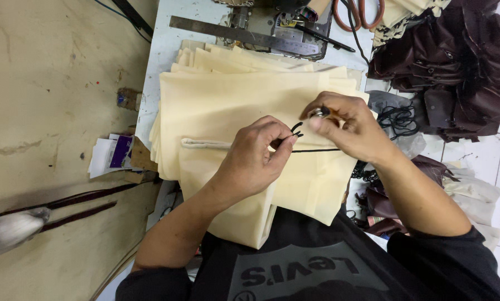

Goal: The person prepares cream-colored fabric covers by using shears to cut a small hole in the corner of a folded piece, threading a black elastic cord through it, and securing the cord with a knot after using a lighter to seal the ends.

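A stack of cream cloth bags [227, 95] lies on the white table [161, 50] in front of me. My left hand [252, 159] pinches the ends of a thin black cord [314, 150] above the top bag's hem. My right hand [347, 125] holds a small silver-tipped object [319, 113], a lighter by its look, close to the cord ends. The cord runs right under my right hand. One folded cream bag [244, 217] hangs over the table's near edge toward my lap.
A metal ruler [244, 34] and a sewing machine base [283, 22] sit at the table's far edge. Dark brown pouches [456, 61] pile at the right beside loose black cords [397, 120]. Papers [110, 156] lie at the left on the worn floor.
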